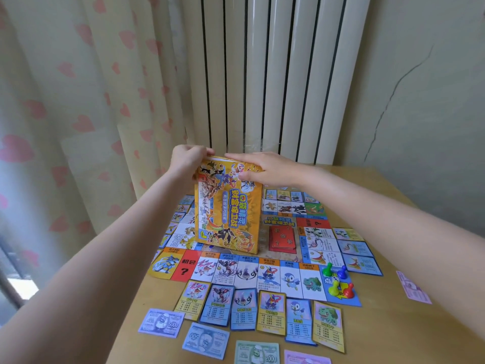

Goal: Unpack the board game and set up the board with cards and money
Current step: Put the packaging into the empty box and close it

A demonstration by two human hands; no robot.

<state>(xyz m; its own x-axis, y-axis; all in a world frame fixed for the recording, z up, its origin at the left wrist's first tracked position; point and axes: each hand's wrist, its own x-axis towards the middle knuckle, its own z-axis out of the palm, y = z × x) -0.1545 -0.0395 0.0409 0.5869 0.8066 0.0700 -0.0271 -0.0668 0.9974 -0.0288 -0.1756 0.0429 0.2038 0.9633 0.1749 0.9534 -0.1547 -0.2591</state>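
A yellow game box (228, 206) stands upright on the board (236, 269), which lies flat on the wooden table (393, 324). My left hand (187, 160) grips the box's top left corner. My right hand (265, 168) holds its top edge, fingers over the top and thumb on the front face. Several property cards (270, 315) lie in a row along the board's near edge, and more cards (355, 248) line its right side. A red card stack (283, 239) sits in the board's middle. Paper money notes (162, 323) lie nearest me.
Four pawns, green, blue, yellow and red (338, 281), stand on the board's near right corner. A pink note (413, 287) lies at the right. A white radiator (275, 74) and a heart-patterned curtain (78, 101) stand behind the table.
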